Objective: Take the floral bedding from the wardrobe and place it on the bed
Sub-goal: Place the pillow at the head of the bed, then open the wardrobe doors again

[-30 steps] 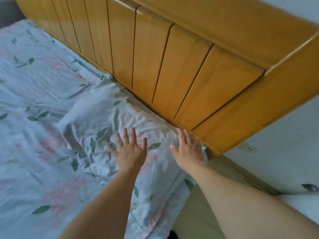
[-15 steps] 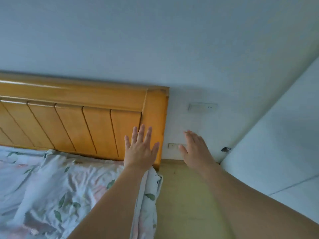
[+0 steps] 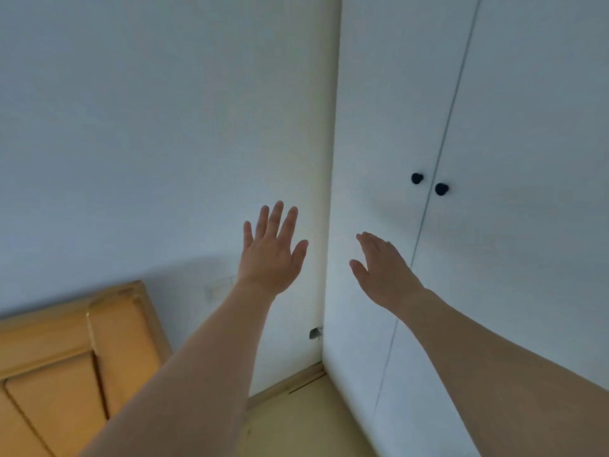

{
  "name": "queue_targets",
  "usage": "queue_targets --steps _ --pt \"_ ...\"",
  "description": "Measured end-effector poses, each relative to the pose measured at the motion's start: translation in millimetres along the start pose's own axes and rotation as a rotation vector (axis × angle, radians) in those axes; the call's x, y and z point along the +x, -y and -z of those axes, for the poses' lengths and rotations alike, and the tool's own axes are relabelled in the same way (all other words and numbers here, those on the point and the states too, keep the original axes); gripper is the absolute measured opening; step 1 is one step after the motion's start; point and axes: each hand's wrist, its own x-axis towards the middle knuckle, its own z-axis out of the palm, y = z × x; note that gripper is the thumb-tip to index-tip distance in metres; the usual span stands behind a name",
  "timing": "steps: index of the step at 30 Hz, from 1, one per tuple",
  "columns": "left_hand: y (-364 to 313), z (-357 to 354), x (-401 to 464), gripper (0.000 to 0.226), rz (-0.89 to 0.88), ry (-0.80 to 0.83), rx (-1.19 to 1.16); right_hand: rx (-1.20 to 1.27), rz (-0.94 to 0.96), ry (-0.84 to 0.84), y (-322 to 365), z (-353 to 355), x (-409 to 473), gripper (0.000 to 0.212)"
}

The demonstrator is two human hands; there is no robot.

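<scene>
Both hands empty, fingers spread: left hand [image 3: 272, 255] beside the wardrobe [image 3: 494, 127], right hand [image 3: 384, 272] below its knobs [image 3: 417, 178].

Pale wall [image 3: 148, 127], wooden headboard [image 3: 66, 357] lower left, beige floor [image 3: 296, 423].

The white wardrobe [image 3: 494, 225] doors are closed, so they block the way inside. Two black knobs [image 3: 417, 178] sit side by side at the crack between the doors, with open air in front. The wooden headboard [image 3: 82, 351] stands low on the left.
</scene>
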Motion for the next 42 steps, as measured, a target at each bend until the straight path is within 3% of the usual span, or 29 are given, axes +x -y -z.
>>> queue_targets --steps 5,8,16,22,25,27,31,37,42 --pt "-84 26 61 0.064 -0.111 -0.103 -0.21 0.14 -0.102 -0.103 -53 52 14 0.054" --pt "-115 41 94 0.063 -0.25 -0.104 -0.224 0.285 -0.197 -0.074 -70 65 21 0.054" --pt "-155 22 175 0.053 -0.413 0.184 -0.201 0.636 -0.446 0.015 -113 73 63 0.054" --pt "-174 -8 215 0.048 -0.435 0.344 -0.229 0.643 -0.53 0.026 -129 64 100 0.048" --pt "-179 -19 226 0.043 -0.441 0.399 -0.236 0.612 -0.568 0.011 -136 58 112 0.012" --pt "-179 -26 230 0.044 -0.46 0.406 -0.248 0.567 -0.58 0.008 -141 55 115 0.032" --pt "-176 -34 234 0.054 -0.456 0.396 -0.269 0.517 -0.603 -0.033 -143 45 114 0.033" --pt "-177 -27 225 0.055 -0.435 0.333 -0.259 0.521 -0.575 -0.191 -139 25 111 0.028" --pt "-147 -35 210 0.048 -0.369 0.227 -0.369 0.554 -0.503 -0.18 -121 24 113 0.017"
